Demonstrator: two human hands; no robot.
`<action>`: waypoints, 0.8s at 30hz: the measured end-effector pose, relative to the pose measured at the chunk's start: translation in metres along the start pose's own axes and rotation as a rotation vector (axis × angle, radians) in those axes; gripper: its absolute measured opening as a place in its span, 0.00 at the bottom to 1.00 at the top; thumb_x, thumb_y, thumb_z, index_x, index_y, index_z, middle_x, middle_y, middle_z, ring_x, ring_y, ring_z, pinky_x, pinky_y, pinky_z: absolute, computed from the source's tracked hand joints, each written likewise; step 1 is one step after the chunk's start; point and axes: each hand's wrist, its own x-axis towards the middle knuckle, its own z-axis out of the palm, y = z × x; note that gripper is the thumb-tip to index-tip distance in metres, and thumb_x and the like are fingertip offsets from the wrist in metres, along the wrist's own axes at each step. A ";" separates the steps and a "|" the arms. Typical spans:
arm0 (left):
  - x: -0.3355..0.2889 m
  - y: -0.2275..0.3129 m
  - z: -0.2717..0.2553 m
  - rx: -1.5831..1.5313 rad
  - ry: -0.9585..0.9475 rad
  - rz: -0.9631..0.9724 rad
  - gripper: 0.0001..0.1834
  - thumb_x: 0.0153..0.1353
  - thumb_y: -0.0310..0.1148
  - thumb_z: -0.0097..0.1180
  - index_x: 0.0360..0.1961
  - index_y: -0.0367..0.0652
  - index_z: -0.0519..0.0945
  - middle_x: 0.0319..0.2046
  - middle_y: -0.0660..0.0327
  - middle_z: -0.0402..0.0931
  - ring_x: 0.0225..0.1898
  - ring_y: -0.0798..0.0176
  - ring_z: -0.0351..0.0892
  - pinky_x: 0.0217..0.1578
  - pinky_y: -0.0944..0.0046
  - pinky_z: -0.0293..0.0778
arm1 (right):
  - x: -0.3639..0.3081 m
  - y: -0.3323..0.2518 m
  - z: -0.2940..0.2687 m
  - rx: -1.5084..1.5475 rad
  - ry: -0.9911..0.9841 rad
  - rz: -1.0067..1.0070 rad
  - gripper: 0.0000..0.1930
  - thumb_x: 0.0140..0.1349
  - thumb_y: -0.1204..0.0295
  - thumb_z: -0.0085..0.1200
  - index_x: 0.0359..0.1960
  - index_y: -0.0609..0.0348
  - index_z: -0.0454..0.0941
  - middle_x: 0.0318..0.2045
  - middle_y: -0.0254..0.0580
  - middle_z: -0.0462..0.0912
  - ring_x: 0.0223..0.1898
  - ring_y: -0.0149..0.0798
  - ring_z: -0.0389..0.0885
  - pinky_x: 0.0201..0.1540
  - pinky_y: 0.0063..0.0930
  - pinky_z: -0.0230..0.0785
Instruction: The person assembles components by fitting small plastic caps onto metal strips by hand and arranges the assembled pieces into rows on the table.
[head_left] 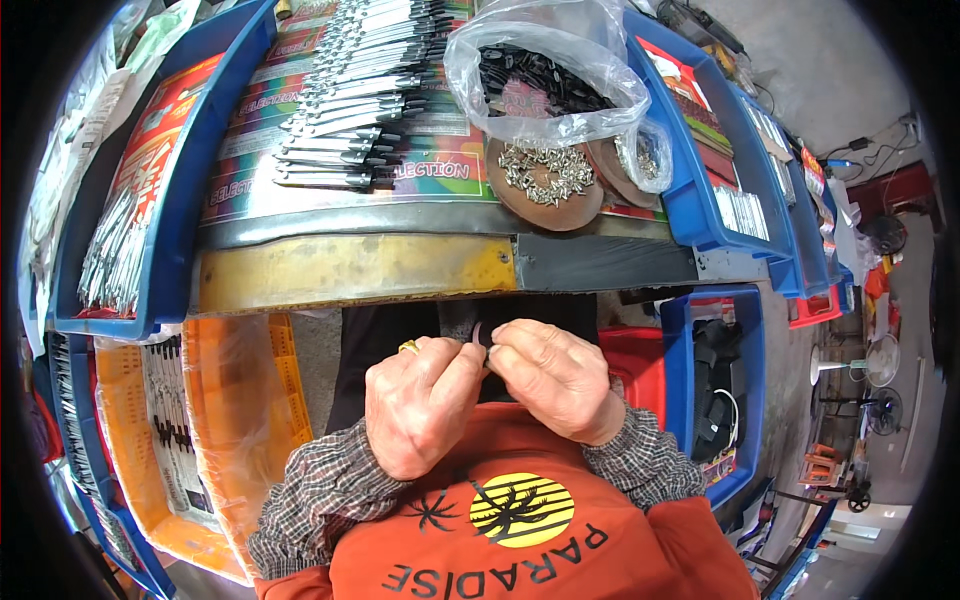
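Worktable (360, 265) edge runs across the upper frame. Below it, at centre, my left hand (425, 400) and right hand (553, 375) curl closed, fingertips pinching a small dark piece (486, 338), mostly hidden. At upper centre, slim silver tools (345, 110) overlap in rows, probably for quick pickup; metal fasteners (545, 178) sit in a brown dish (560, 217), presumably against scattering.

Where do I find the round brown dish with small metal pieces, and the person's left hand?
Round brown dish with small metal pieces (546, 217), head view: bare surface near its lower edge.
Person's left hand (422, 402), head view: back of the hand.
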 end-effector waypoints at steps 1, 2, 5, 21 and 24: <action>0.000 0.000 0.001 0.006 0.006 0.007 0.16 0.41 0.18 0.66 0.35 0.37 0.79 0.27 0.57 0.77 0.26 0.56 0.79 0.24 0.62 0.74 | -0.002 0.000 0.001 -0.011 -0.004 -0.008 0.16 0.46 0.77 0.60 0.39 0.68 0.79 0.37 0.51 0.81 0.40 0.50 0.83 0.40 0.37 0.80; 0.000 0.000 0.001 0.005 0.007 0.009 0.16 0.41 0.18 0.66 0.35 0.37 0.79 0.27 0.57 0.77 0.26 0.56 0.79 0.24 0.62 0.74 | -0.004 0.000 0.002 -0.013 -0.004 -0.009 0.16 0.46 0.77 0.60 0.39 0.68 0.79 0.37 0.51 0.81 0.40 0.50 0.83 0.40 0.37 0.80; 0.001 0.000 0.002 0.011 -0.005 -0.002 0.16 0.41 0.18 0.66 0.35 0.37 0.79 0.27 0.57 0.77 0.26 0.56 0.78 0.24 0.62 0.74 | -0.008 0.001 0.005 -0.005 0.026 0.022 0.15 0.47 0.78 0.60 0.38 0.68 0.79 0.37 0.51 0.81 0.40 0.50 0.83 0.39 0.37 0.80; 0.019 -0.004 -0.005 0.016 0.030 0.004 0.15 0.42 0.18 0.65 0.35 0.37 0.79 0.27 0.56 0.77 0.26 0.54 0.79 0.26 0.60 0.75 | 0.035 0.057 -0.029 -0.292 0.134 0.244 0.12 0.48 0.78 0.64 0.36 0.61 0.80 0.34 0.42 0.80 0.40 0.47 0.75 0.44 0.39 0.70; 0.017 -0.008 -0.007 0.026 0.042 -0.014 0.15 0.43 0.18 0.65 0.34 0.37 0.79 0.27 0.56 0.77 0.26 0.54 0.79 0.26 0.60 0.74 | 0.038 0.064 -0.026 -0.324 0.107 0.292 0.13 0.50 0.75 0.64 0.39 0.62 0.80 0.37 0.43 0.80 0.43 0.47 0.73 0.47 0.39 0.67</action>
